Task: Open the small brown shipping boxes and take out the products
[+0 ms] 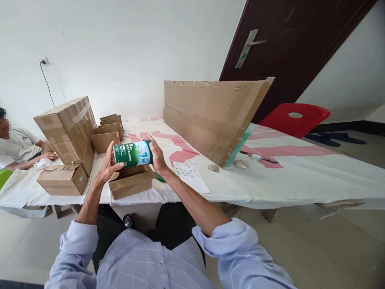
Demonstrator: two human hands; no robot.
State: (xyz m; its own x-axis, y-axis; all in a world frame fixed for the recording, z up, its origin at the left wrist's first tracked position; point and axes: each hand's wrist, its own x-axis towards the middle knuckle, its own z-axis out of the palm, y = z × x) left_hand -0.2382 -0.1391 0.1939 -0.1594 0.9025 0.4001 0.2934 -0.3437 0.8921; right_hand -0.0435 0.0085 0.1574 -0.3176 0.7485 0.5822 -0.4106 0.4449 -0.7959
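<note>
A green printed can (pixel 132 154) lies sideways between my two hands, above a small open cardboard box (pixel 130 185). My left hand (pixel 107 166) grips its left end, with the thumb along the lower side. At the other end, my right hand (pixel 157 155) is closed around the can's dark right end. The open box stands at the table's front edge with its flaps up; what is inside is mostly hidden by the can and hands. Part of a green thing (pixel 160 178) shows just right of the box.
Stacked taped cartons (pixel 67 126) and a closed box (pixel 63 179) stand left. Open boxes (pixel 106 136) line up behind. A cardboard panel (pixel 210 116) stands upright, right of a paper sheet with small pieces (pixel 200 185). A person (pixel 21 148) sits far left; a red chair (pixel 297 116) is right.
</note>
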